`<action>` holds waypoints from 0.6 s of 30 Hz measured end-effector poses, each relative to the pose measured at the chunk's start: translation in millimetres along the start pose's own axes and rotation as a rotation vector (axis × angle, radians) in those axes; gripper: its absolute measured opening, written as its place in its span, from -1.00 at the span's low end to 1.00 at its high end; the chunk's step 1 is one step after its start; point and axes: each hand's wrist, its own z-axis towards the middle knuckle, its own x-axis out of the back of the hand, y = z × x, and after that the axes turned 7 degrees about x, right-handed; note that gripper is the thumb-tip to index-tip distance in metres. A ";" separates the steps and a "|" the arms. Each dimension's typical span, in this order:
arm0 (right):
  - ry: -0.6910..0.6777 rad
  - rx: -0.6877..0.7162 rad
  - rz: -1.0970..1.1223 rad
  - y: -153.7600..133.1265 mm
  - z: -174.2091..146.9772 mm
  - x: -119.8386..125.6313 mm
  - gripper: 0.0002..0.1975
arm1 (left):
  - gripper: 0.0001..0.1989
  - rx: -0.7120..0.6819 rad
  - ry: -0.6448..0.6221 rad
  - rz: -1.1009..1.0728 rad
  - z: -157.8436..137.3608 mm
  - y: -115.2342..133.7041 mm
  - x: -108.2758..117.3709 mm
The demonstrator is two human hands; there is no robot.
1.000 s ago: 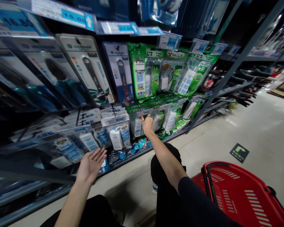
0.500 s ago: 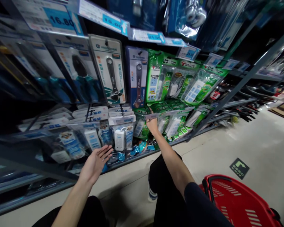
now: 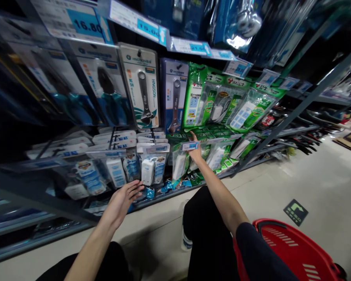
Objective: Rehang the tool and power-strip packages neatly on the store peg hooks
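My right hand [image 3: 195, 152] reaches to the lower row of hooks, at the upper right edge of a green packaged power strip [image 3: 179, 166]. One finger stretches upward; the others appear closed on the package edge, partly hidden by the price tag [image 3: 190, 146]. More green power strip packs [image 3: 218, 156] hang just right of it. My left hand [image 3: 125, 199] holds nothing, its fingers loosely spread, palm turned inward. It is in front of the lower shelf edge, just below a clear pack with a white plug adapter [image 3: 148, 171].
Carded adjustable wrenches [image 3: 145, 97] and pliers [image 3: 105, 89] hang above on the left. Green power strip packs [image 3: 248, 111] hang on the upper row. A red shopping basket [image 3: 292, 249] is at my right, and a floor exit sign [image 3: 296, 212] lies beyond it.
The view has shifted slightly, so the shelf goods appear farther right. The front green power strip pack beside my right hand now hangs more tilted. My left hand stays spread near the shelf edge.
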 end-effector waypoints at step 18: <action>-0.108 -0.093 0.114 10.2 41.9 14.0 -0.71 | -0.58 -0.086 -0.143 0.103 17.9 -18.2 13.0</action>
